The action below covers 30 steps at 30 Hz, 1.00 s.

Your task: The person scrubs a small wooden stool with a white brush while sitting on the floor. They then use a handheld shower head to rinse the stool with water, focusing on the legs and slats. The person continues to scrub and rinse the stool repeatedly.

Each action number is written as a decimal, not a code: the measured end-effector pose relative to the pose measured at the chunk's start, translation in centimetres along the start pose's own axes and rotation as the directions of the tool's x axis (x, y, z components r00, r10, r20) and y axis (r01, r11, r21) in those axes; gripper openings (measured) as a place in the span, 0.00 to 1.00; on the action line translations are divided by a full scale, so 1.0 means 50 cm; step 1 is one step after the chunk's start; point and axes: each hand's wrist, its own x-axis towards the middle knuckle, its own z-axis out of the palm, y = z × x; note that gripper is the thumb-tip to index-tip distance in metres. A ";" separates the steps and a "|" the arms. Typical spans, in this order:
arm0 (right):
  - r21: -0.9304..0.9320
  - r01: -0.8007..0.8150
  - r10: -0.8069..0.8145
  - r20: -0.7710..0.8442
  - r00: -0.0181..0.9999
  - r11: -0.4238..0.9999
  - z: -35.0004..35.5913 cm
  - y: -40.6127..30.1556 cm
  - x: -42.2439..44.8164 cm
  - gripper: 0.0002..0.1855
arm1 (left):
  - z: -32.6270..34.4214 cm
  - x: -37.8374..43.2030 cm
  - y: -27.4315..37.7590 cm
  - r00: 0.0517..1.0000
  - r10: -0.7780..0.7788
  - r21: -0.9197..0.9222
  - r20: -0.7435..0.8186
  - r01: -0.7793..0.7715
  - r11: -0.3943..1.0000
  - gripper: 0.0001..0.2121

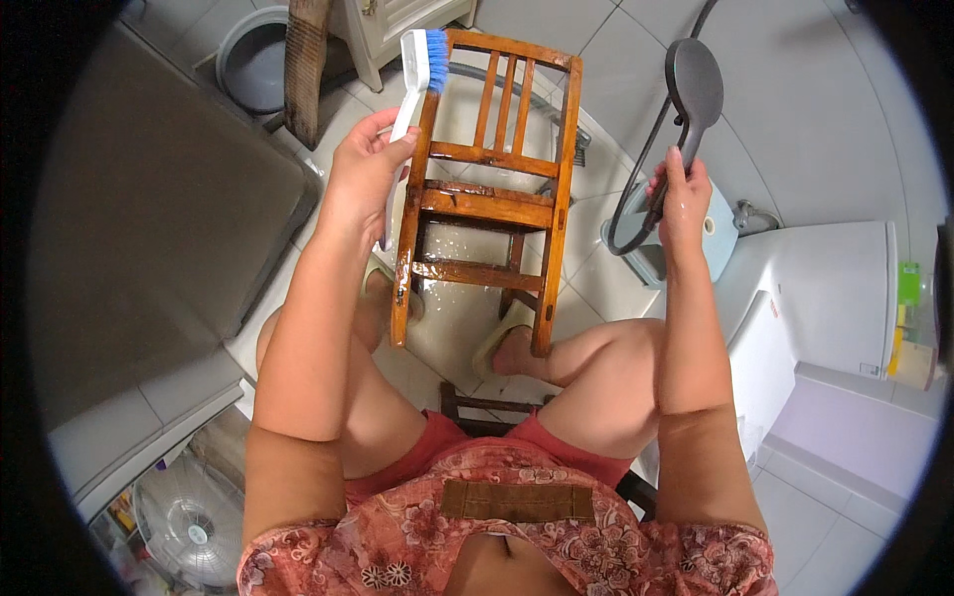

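Note:
A wet wooden chair [488, 207] lies tipped between my feet, its slatted backrest away from me and two leg ends towards me. My left hand [370, 164] grips the white handle of a scrub brush [415, 71]. The brush's blue bristles face right, at the chair's upper left corner; whether they touch the wood I cannot tell. To the right of the chair, my right hand [684, 194] holds a dark grey handheld shower head [697, 82] by its handle, with the round head raised. No water spray shows.
A black hose [650, 141] loops below my right hand. Beyond it are a light blue plastic stool [719, 231], a wall tap [756, 216] and a white appliance [812, 298]. A grey bucket [257, 59] and wooden post [304, 74] stand far left. The tiled floor [447, 320] is wet.

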 end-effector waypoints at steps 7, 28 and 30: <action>-0.071 0.112 -0.116 -0.050 0.992 0.991 0.049 -0.006 0.080 0.15 | -0.006 0.010 0.013 0.999 0.020 -0.017 -0.037 -0.021 1.000 0.17; -0.334 0.236 -0.189 0.167 0.968 0.913 0.291 -0.058 0.124 0.16 | -0.052 0.039 0.045 0.975 0.061 -0.179 -0.215 -0.100 0.979 0.16; -0.374 0.279 -0.222 0.188 0.957 0.884 0.309 -0.053 0.134 0.17 | -0.055 0.038 0.049 0.972 0.058 -0.184 -0.226 -0.101 0.978 0.15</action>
